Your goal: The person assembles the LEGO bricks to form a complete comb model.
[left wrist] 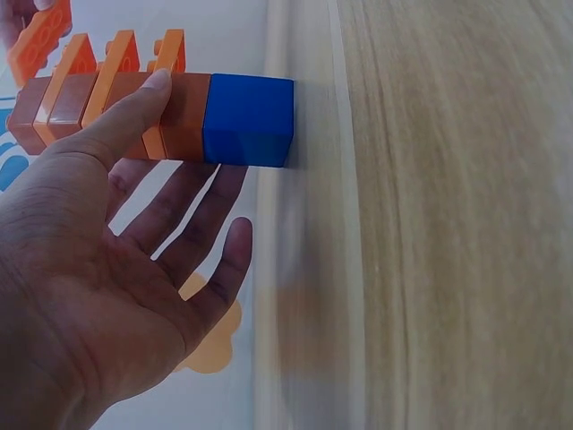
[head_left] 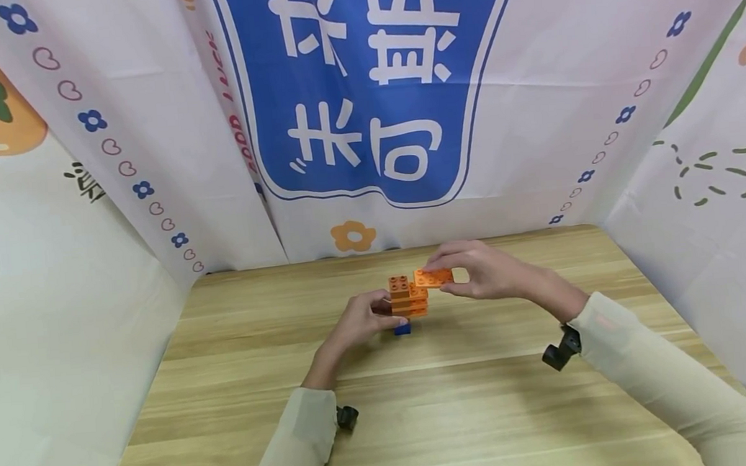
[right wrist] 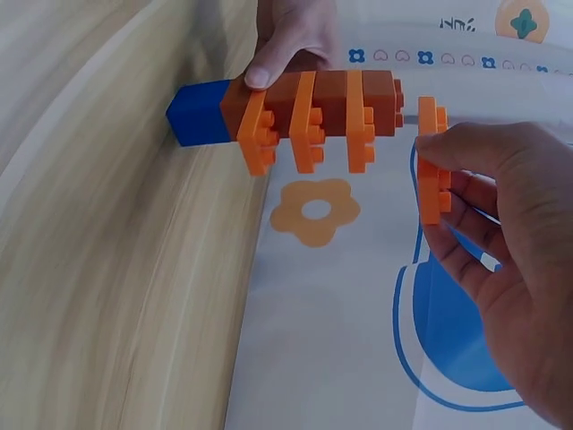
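Note:
A tower of toy building bricks [head_left: 399, 287] stands upright on the table, with a blue brick [left wrist: 249, 121] at its foot. Above the blue, brown bricks [right wrist: 380, 103] alternate with thin orange plates [right wrist: 304, 134] that jut out to one side. Low on the tower, my left hand [head_left: 358, 321] holds it, thumb on the near side and fingers behind. My right hand [head_left: 489, 272] pinches another orange plate [right wrist: 429, 175] between thumb and fingers. This studded plate is apart from the tower, beside its top and a small gap away in the right wrist view.
The wood-grain table [head_left: 262, 414] meets a printed cloth [head_left: 170, 124] at its back edge, close behind the tower. White cloth also hangs at the left and right sides. Small black cameras [head_left: 347, 417] are worn on both wrists.

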Demonstrator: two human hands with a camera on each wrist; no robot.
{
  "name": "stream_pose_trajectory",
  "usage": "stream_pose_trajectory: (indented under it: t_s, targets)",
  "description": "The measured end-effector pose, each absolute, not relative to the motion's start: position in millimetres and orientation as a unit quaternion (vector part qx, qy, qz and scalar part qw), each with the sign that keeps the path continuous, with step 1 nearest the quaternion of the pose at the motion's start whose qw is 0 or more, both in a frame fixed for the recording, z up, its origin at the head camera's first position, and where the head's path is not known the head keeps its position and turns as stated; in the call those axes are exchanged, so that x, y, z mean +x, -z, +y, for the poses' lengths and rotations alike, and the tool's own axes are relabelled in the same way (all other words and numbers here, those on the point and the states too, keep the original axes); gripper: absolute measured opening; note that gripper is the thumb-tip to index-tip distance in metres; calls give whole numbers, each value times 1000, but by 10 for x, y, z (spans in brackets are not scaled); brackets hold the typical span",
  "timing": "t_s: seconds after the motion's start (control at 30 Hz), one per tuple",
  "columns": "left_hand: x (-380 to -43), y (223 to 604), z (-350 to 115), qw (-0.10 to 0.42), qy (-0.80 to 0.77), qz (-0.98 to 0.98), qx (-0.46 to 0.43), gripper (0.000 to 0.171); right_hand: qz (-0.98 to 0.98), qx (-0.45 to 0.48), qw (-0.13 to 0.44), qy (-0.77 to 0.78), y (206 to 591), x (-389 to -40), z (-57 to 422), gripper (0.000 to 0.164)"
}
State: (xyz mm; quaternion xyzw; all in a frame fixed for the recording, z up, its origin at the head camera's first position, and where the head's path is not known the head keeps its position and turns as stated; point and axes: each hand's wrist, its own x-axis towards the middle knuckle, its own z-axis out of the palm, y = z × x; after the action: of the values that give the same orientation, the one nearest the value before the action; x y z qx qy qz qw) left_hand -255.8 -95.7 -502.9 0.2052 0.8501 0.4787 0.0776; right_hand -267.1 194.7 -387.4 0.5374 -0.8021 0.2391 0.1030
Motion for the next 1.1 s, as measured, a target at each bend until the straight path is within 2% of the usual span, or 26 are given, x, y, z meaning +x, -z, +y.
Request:
stream_pose_trajectory:
  t_s: [1.1]
  targets:
    - [-2563,5035,-961,80,-484,844,216,29,-818,533,55,-209,3827,-2747,1552,34]
